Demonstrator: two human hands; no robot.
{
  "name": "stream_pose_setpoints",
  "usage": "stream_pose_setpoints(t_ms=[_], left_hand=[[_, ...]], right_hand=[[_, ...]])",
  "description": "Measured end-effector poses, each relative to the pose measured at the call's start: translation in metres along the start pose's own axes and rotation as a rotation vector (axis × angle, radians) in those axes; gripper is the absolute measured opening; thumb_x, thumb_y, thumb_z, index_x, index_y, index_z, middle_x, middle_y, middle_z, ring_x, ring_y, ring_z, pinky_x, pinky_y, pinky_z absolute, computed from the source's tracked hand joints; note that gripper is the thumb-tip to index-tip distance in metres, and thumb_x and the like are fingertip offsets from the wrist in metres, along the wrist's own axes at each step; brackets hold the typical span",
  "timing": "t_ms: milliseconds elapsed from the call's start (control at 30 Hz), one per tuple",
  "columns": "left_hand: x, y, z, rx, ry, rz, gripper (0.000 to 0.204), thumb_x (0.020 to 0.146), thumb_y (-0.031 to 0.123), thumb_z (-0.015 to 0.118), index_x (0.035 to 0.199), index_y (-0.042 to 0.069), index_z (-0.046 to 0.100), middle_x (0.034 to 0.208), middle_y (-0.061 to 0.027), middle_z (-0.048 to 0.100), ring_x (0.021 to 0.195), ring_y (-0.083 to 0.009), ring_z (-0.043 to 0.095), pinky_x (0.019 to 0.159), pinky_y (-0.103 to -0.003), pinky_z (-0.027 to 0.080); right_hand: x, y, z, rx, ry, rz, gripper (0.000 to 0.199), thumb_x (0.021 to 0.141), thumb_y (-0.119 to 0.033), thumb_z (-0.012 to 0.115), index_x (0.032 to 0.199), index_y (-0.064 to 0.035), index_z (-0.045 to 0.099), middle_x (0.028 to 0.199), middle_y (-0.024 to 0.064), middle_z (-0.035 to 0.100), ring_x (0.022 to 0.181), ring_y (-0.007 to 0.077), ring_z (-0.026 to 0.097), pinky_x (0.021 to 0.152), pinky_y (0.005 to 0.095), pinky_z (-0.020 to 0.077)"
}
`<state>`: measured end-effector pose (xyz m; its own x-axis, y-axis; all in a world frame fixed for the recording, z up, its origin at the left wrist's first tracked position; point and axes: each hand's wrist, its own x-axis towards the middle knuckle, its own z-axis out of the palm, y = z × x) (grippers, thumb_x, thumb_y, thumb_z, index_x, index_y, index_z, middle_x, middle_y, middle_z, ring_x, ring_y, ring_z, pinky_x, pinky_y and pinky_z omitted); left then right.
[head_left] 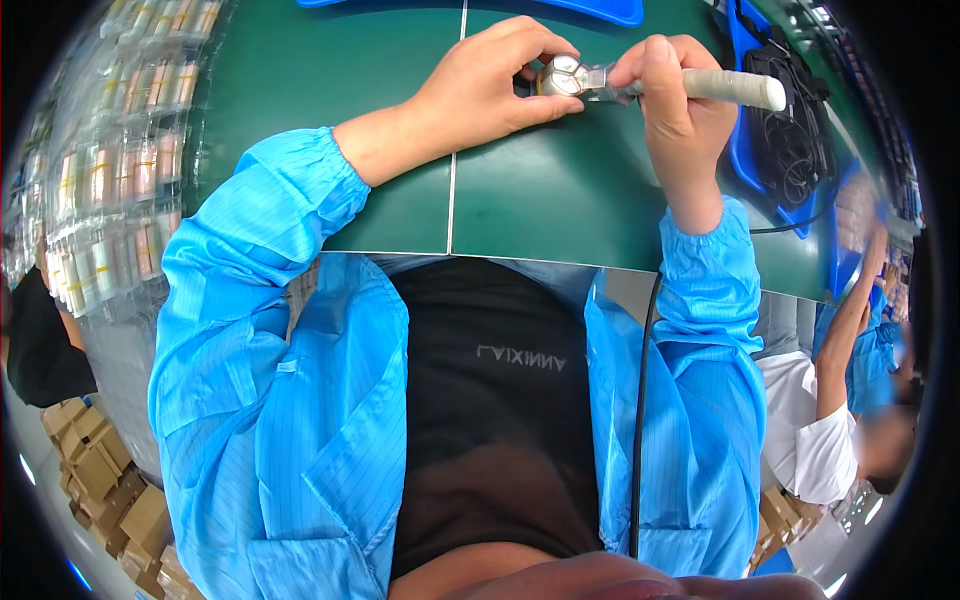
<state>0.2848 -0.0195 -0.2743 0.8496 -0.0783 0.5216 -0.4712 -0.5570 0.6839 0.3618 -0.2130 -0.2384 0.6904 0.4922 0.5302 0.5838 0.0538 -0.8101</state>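
My left hand [488,82] reaches across the table from the left, its thumb and fingers closed round a small silvery-white round piece [561,82] with dark lines on its end. My right hand [690,118] grips a tool with a thick, white-wrapped handle [740,87]. The handle points to the right, and the tool's clear or metallic front end meets the round piece or lies right against it. Fingers hide part of both things, so the tool's exact kind cannot be made out. Both hands are over the green table [545,200].
A blue tray [742,150] with black cables [790,150] lies to the right. Another blue tray [570,8] is at the far edge. Racks of wrapped cylindrical items [125,175] stand at left. Cardboard boxes [95,455] lie behind. A person in a white shirt [815,440] is at right.
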Motion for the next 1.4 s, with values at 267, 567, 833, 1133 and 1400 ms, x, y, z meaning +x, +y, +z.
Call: stream_pose_setpoints(t_ms=[267, 567, 833, 1133, 1400], left_hand=[[0.0, 0.0, 0.0, 0.003, 0.016, 0.036, 0.037, 0.079, 0.025, 0.08, 0.109, 0.008, 0.066, 0.097, -0.0068, 0.064, 0.085, -0.0214, 0.066, 0.071, -0.031, 0.055], [-0.001, -0.005, 0.006, -0.08, 0.073, 0.074, 0.042, 0.081, 0.022, 0.077, 0.117, 0.007, 0.062, 0.101, -0.009, 0.065, 0.09, -0.0252, 0.066, 0.078, -0.034, 0.056], [0.0, 0.003, 0.001, 0.007, -0.082, -0.198, 0.05, 0.079, 0.027, 0.08, 0.121, 0.007, 0.06, 0.109, -0.0119, 0.067, 0.093, -0.0268, 0.066, 0.08, -0.037, 0.055], [0.0, -0.001, 0.003, 0.034, -0.049, 0.014, 0.045, 0.081, 0.022, 0.077, 0.12, 0.006, 0.063, 0.106, -0.0131, 0.068, 0.095, -0.0307, 0.067, 0.082, -0.037, 0.055], [-0.001, 0.003, 0.001, 0.04, -0.105, -0.046, 0.046, 0.082, 0.017, 0.076, 0.125, 0.007, 0.062, 0.112, -0.0107, 0.066, 0.098, -0.0241, 0.067, 0.087, -0.032, 0.054]], right_hand=[[-0.003, -0.003, 0.002, 0.064, 0.019, 0.027, 0.027, 0.101, -0.018, 0.053, 0.08, -0.0025, 0.058, 0.077, 0.007, 0.067, 0.058, 0.0052, 0.048, 0.053, 0.0205, 0.0374], [0.012, -0.005, -0.013, 0.354, 0.32, 0.159, 0.023, 0.1, -0.015, 0.05, 0.082, -0.0019, 0.053, 0.077, 0.0154, 0.064, 0.053, 0.0094, 0.045, 0.051, 0.0235, 0.0382], [0.009, 0.005, -0.015, 0.361, 0.234, 0.117, 0.024, 0.101, -0.017, 0.05, 0.083, -0.0016, 0.055, 0.08, 0.0154, 0.065, 0.052, 0.0094, 0.043, 0.053, 0.0251, 0.0397], [0.006, 0.002, -0.009, 0.168, 0.097, 0.081, 0.026, 0.102, -0.018, 0.051, 0.082, -0.0025, 0.059, 0.078, 0.0096, 0.067, 0.054, 0.005, 0.044, 0.05, 0.0198, 0.0347], [0.004, 0.002, -0.004, 0.082, 0.047, 0.082, 0.027, 0.102, -0.019, 0.053, 0.082, -0.0032, 0.061, 0.077, 0.0053, 0.067, 0.057, 0.0037, 0.046, 0.051, 0.0188, 0.0337]])
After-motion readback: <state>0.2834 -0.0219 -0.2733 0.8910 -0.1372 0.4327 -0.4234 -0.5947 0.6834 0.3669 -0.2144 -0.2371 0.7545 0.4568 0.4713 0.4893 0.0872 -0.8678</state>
